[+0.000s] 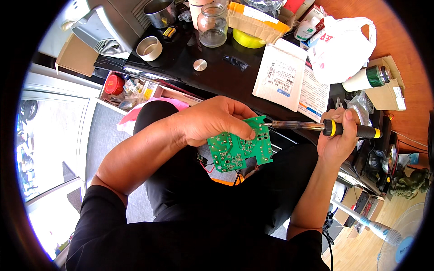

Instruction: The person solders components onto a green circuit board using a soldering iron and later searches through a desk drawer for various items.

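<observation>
My left hand [217, 119] is closed on a green circuit board [233, 149], held above my lap. The thumb lies across its upper face; most of the other fingers are hidden behind it. Solder joints and small parts dot the board's visible side. My right hand [339, 135] grips the black and yellow handle of a soldering iron [294, 125]. Its long metal shaft points left, with the thin tip at the board's upper right edge. Whether the tip touches the board I cannot tell. Dark and red wires [208, 166] show by the board's lower edge.
Beyond my hands a black desk [212, 81] carries a glass jar [213, 26], a metal bowl [149, 49], a white parcel envelope [281, 74] and a white plastic bag [341, 47]. An open drawer [153, 90] sticks out at left. A fan [402, 239] stands low at right.
</observation>
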A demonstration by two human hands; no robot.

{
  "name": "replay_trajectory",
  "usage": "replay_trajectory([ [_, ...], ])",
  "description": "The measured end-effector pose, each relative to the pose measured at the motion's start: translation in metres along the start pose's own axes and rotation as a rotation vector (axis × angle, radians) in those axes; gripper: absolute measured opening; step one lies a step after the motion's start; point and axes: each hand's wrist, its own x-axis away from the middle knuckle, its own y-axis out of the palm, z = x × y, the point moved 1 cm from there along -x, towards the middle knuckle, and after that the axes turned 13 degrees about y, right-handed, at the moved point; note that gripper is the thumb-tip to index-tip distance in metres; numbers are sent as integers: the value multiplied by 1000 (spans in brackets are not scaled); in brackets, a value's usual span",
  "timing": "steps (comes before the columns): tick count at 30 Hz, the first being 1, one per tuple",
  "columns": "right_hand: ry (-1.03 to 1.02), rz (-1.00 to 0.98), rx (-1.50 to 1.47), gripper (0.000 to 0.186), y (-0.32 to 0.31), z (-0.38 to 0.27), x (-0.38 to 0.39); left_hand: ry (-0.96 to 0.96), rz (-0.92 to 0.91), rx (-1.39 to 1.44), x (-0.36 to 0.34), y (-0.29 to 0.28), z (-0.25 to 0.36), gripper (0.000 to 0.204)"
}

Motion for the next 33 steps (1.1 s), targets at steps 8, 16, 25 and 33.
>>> replay_trajectory([
  [8, 5, 40, 9, 23, 1, -2, 1, 11, 3, 0, -1, 1, 0, 43],
  [16, 12, 33, 8, 21, 0, -1, 0, 21, -30, -23, -1, -3, -2, 50],
  [25, 14, 140, -148, 27, -2, -6, -4, 146, -11, -200, -1, -5, -2, 50],
  [33, 18, 104, -164, 27, -2, -7, -2, 284, 41, -523, 3, -3, 3, 49],
])
